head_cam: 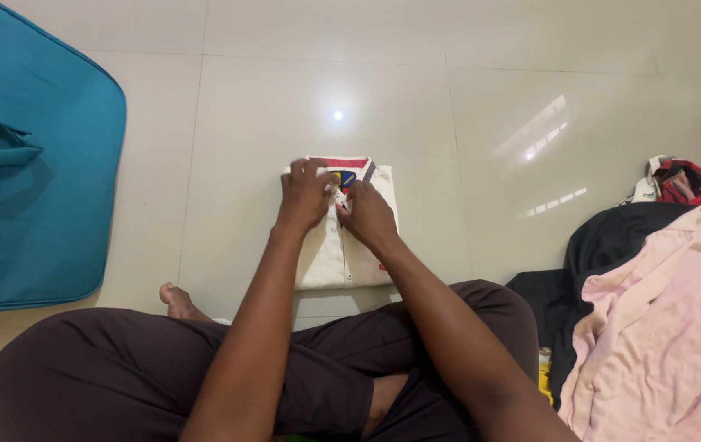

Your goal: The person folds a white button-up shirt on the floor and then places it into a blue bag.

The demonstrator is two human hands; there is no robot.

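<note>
Lying collar-away, long axis toward the knees — folded white shirt [342, 245]; both hands' fingers [311, 182] pinching its placket.

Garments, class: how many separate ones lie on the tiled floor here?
4: a folded white shirt under both hands, a pink shirt, a black garment, a red-and-white cloth at right; others may be hidden.

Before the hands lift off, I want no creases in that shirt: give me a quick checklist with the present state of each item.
1. Folded white shirt lies flat on the tiled floor: ok.
2. Left hand rests near the collar: ok.
3. Right hand rests on the front placket: ok.
4. Buttons fastened: cannot tell, fingers cover them.
5. Shirt lies apart from the pink garment and the teal bag: ok.
</note>
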